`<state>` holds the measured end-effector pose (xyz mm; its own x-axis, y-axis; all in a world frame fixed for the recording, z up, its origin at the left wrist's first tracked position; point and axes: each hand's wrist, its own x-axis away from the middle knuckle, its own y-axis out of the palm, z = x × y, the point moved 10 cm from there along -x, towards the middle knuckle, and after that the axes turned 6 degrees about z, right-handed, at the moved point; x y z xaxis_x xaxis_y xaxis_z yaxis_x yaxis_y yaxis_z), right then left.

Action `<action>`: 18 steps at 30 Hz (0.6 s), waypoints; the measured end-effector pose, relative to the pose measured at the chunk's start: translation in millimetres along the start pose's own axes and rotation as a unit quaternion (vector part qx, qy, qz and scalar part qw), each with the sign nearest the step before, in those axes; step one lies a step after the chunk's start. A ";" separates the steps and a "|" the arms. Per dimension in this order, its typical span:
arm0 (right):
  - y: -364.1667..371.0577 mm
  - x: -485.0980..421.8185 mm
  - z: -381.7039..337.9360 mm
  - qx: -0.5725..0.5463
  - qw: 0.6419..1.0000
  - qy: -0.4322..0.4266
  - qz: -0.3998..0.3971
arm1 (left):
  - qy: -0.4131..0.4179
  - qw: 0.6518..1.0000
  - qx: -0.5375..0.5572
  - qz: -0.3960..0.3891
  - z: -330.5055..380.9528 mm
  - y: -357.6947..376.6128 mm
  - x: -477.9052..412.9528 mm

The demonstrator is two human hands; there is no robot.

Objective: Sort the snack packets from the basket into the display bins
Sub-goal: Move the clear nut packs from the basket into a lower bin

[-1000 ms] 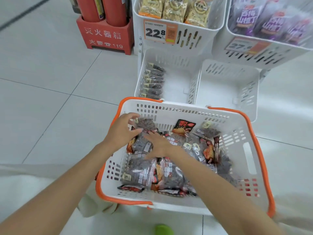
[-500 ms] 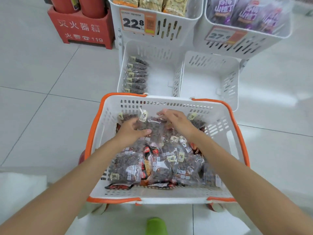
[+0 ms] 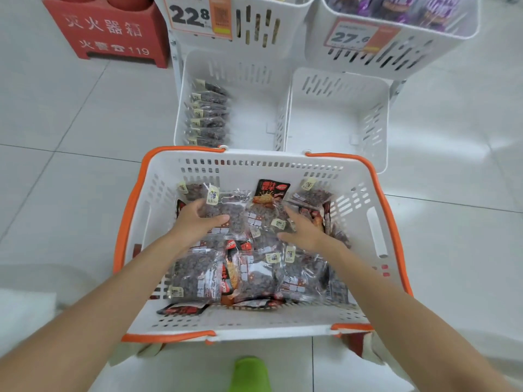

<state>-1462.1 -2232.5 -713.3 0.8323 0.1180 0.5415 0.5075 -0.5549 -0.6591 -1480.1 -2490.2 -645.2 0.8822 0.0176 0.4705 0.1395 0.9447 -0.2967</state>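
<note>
A white basket with an orange rim (image 3: 133,205) stands on the floor, filled with several clear packets of dark snacks and red-black packets (image 3: 270,192). My left hand (image 3: 195,222) grips one clear packet (image 3: 232,215) near the basket's far side, thumb on top. Just right of it, my right hand (image 3: 304,232) lies on the pile with fingers straight and thumb spread, touching another clear packet (image 3: 268,222). Beyond the basket are two low white display bins. The left bin (image 3: 254,80) holds a row of dark snack packets (image 3: 208,114) along its left wall. The right bin (image 3: 339,114) is beside it.
Two upper bins hang over the low ones, with price tags 22.8 (image 3: 189,15) and 27.6 (image 3: 351,36). A red fire extinguisher box (image 3: 110,32) stands on the tiled floor at the far left. A green shoe tip (image 3: 249,374) shows below the basket.
My right hand has left the top edge of the clear packet and moved right and nearer, onto the pile. My left hand keeps its hold on that packet.
</note>
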 end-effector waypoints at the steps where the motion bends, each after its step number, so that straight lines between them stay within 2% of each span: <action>1: 4.5 -3.5 1.1 0.046 0.999 -0.007 0.006 | -0.002 1.000 0.004 0.005 -2.4 -3.1 0.2; 5: -17.8 -15.8 7.4 0.063 0.994 0.010 0.093 | -0.011 0.999 0.012 0.031 -10.8 -14.0 0.4; 9: 4.0 -16.0 -13.8 0.181 0.981 -0.040 0.052 | -0.017 0.999 0.002 0.034 -15.6 -16.0 1.7; 11: 15.0 -13.3 -21.9 0.200 0.975 -0.054 0.075 | -0.019 0.999 -0.002 0.043 -15.3 -15.9 3.3; 16: 1.1 6.4 -31.5 0.074 0.982 -0.080 0.155 | -0.016 0.998 0.000 0.057 -15.6 -15.3 -1.9; 18: -16.6 21.4 -38.9 -0.035 0.977 -0.076 0.198 | -0.020 0.998 -0.004 0.055 -17.2 -11.3 -3.9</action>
<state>-1461.4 -2252.8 -670.5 0.9865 0.0012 0.1640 0.1273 -0.6356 -0.7615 -1477.4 -2506.6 -657.9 0.8735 0.1341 0.4679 0.0471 0.9335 -0.3555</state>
